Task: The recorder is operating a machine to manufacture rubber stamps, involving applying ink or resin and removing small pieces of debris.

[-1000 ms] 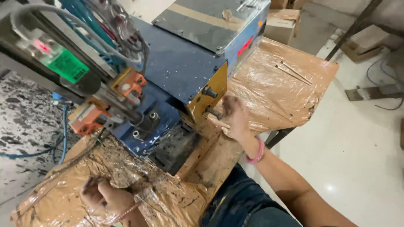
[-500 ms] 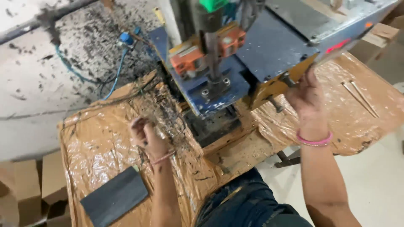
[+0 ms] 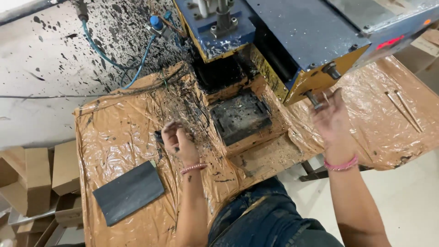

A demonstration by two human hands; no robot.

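Your bench [image 3: 114, 132], wrapped in ink-spattered brown plastic, now fills the frame, and a dark slab [image 3: 129, 192] has come into view at lower left. Your left hand [image 3: 177, 142] has slid to centre, loosely curled and empty, just left of the one black pad [image 3: 240, 117]. Your right hand [image 3: 333, 120] has lifted off, open, near the press [image 3: 292, 41]; two rods [image 3: 403, 111] lie far right.

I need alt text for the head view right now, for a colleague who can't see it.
Seen from above, a person's left hand rests on a plastic-wrapped bench while the right hand is raised by a metal knob on a blue and yellow press. A black-stained die block sits between them; a dark flat sheet lies at lower left.
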